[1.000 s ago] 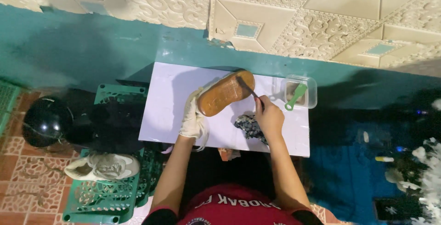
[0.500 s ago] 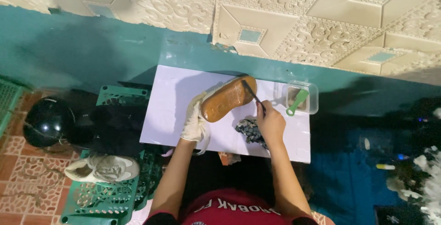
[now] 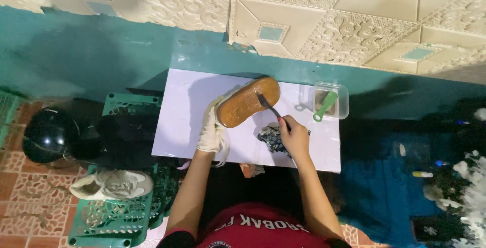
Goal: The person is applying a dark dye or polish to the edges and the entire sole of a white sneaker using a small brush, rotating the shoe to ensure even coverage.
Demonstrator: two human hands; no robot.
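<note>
Head view: one camera, looking down.
Left hand (image 3: 210,129): in a pale glove, its grip wrapped round the heel of a tan rubber-soled shoe (image 3: 248,102), held sole up and tilted over the white rectangular surface (image 3: 182,121).
Right hand (image 3: 295,137): grip pinched on a thin dark-handled brush (image 3: 271,107), its tip touching the sole.
Nearby: crumpled dark patterned cloth (image 3: 271,137) under the right hand; clear plastic tub (image 3: 329,101) with green tool beside.
Risk: the shoe could likely twist loose, since only its heel was gripped while the brush pressed.
</note>
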